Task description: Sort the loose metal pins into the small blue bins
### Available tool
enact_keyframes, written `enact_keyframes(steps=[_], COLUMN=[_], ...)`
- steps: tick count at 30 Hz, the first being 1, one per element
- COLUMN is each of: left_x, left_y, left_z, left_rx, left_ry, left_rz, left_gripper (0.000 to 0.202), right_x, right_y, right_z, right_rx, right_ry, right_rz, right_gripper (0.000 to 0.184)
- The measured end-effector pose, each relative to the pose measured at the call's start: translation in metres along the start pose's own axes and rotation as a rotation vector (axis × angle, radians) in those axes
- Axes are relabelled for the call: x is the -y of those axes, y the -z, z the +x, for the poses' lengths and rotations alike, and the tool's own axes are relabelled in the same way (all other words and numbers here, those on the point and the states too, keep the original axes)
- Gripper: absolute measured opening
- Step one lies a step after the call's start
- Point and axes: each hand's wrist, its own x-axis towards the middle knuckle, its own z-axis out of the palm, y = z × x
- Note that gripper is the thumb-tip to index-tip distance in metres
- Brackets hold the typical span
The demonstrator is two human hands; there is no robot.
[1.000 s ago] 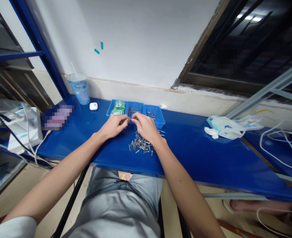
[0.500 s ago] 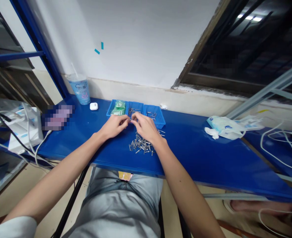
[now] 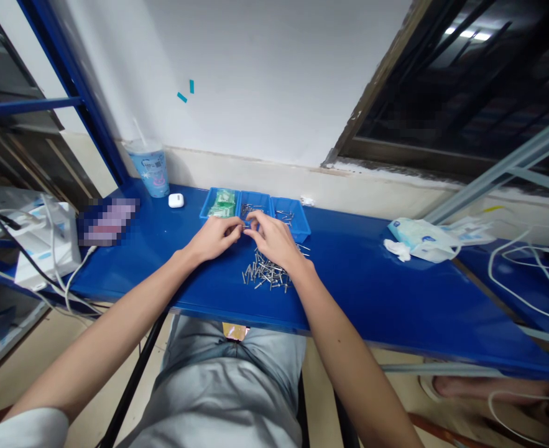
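Note:
My left hand (image 3: 214,237) and my right hand (image 3: 273,236) meet fingertip to fingertip above the blue table (image 3: 377,292), both pinched on one small metal pin (image 3: 245,227) held between them. Just below my right hand lies a loose pile of metal pins (image 3: 267,274). Behind the hands stand three small blue trays in a row: the left tray (image 3: 221,203) holds green pieces, the middle tray (image 3: 254,205) and the right tray (image 3: 291,219) hold a few pins.
A blue drink cup with a straw (image 3: 150,166) and a small white case (image 3: 176,200) stand at the back left. White boxes and cables (image 3: 41,246) lie at the left end. A tissue pack (image 3: 418,238) and white cables (image 3: 526,274) lie at the right.
Both hands stay pinched together at the same spot; only the fingers have shifted slightly around the pin.

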Motion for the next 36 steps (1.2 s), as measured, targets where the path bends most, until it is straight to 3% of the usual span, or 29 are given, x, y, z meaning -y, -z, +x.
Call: enact_keyframes(steps=[17,20,24,27,36], left_x=[0.0001,-0.0002,-0.0009,-0.0013,-0.0009], left_y=[-0.0002,-0.0002,0.0,0.0,-0.001], left_z=[0.0001,0.0,0.0,0.0001,0.0005], left_rx=[0.008,0.01,0.022,0.029,0.031], left_ry=[-0.005,-0.001,-0.008,-0.002,0.007], left_rz=[0.002,-0.002,-0.01,-0.007,0.007], left_gripper=[0.031,0.031,0.031,0.032,0.032], right_x=[-0.0001,0.0006,0.0009,0.0009,0.0019], right_y=[-0.0005,-0.0003,0.0,-0.0003,0.0001], right_z=[-0.0001,0.0001,0.0004,0.0005,0.0], right_rx=[-0.002,-0.005,0.011,0.013,0.014], right_ry=[0.01,0.014,-0.002,0.004,0.008], right_rz=[-0.012,-0.02,-0.013,-0.036,-0.02], right_gripper=[0.011,0.018,0.011,0.019,0.012])
